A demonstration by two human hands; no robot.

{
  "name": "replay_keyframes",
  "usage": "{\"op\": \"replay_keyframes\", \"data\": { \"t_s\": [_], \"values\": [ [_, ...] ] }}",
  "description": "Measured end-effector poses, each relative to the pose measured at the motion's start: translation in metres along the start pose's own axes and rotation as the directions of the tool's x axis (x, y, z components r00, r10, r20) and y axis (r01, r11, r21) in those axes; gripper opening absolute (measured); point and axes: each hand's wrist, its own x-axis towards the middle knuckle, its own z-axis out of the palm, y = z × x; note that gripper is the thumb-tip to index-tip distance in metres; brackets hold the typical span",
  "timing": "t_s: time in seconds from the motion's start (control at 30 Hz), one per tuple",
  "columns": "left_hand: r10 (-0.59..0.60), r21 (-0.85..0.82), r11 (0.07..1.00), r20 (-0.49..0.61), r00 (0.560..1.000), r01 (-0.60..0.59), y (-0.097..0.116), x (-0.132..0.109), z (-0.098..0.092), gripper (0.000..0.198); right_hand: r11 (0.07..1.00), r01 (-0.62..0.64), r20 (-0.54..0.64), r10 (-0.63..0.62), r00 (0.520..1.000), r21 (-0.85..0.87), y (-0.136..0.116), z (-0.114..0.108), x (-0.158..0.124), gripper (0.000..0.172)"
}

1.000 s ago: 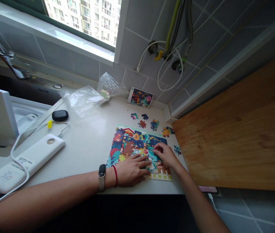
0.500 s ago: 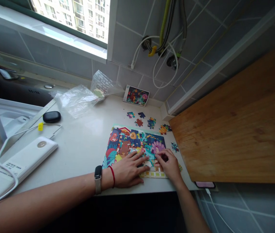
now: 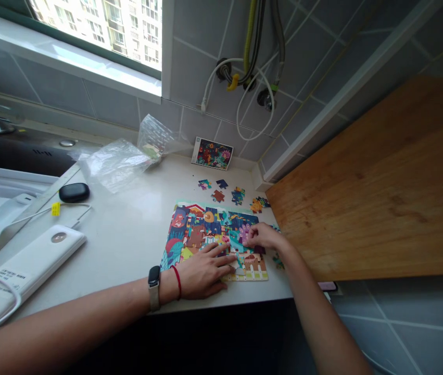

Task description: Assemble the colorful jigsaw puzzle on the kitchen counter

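Note:
A colourful jigsaw puzzle (image 3: 195, 237), largely joined together, lies near the front edge of the counter. Flat across its lower middle rests my left hand (image 3: 207, 271), fingers spread, with a watch and a red cord on the wrist. My right hand (image 3: 262, 235) is closed in a pinch, fingertips down on the puzzle's right side by the purple peacock (image 3: 243, 232). Whatever is between those fingertips is hidden. Behind the puzzle are loose pieces: a reddish-brown piece (image 3: 218, 196), a dark blue piece (image 3: 222, 184) and an orange piece (image 3: 256, 205).
A small picture card (image 3: 212, 153) leans against the tiled wall. Crumpled clear plastic bags (image 3: 114, 161), a black oval case (image 3: 74, 192) and a white power bank (image 3: 29, 276) with a cable lie to the left. A wooden board (image 3: 381, 192) stands close on the right.
My right hand has moved up the puzzle's right side, uncovering the white fence at the lower right corner. My left hand stays flat on the puzzle. The whole view has shifted slightly.

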Motion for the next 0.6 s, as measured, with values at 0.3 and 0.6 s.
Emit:
{"op": "replay_keyframes", "data": {
  "t_s": [0.3, 0.6],
  "values": [
    [-0.021, 0.005, 1.0, 0.026, 0.999, 0.021, 0.001, 0.001, 0.001, 0.037, 0.999, 0.049, 0.096, -0.048, 0.994, -0.009, -0.001, -0.009, -0.001, 0.046],
    [-0.037, 0.013, 0.999, 0.01, 0.999, 0.037, 0.003, 0.003, 0.001, 0.046, 0.997, 0.077, 0.096, -0.075, 0.993, -0.02, 0.004, -0.008, -0.002, 0.04]
  ]
}}
